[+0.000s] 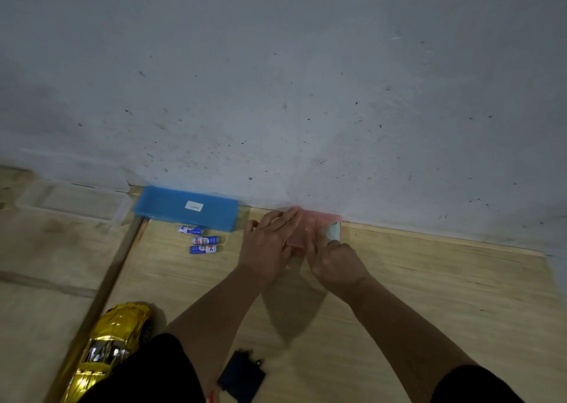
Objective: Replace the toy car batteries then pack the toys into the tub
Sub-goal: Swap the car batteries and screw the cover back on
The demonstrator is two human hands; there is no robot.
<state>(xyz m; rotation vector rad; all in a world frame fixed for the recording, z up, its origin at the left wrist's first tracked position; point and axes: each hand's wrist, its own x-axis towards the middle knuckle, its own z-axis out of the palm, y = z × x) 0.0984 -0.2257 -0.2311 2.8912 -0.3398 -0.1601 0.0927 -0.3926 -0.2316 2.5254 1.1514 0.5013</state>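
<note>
Wooden floor (429,280) against a speckled grey wall (306,65): both hands work a small pink box, seemingly to open it.

From the left: a clear tub (73,201) lies by the wall, the gold car (113,347) near the bottom edge, then a blue lid (187,207) with three batteries (202,240) just in front of it, and a dark cover (242,378) lower down. Left hand (270,246) lies over the pink box (296,243) with fingers fairly straight, pressing it; right hand (334,263) has fingers curled at its right end, beside a pale flap (334,230). Blur hides the exact grip. My advice: hold the box steady with the left, pry gently with the right, so contents don't spill. Batteries lie clear of the elbows; nothing blocks the hands.
</note>
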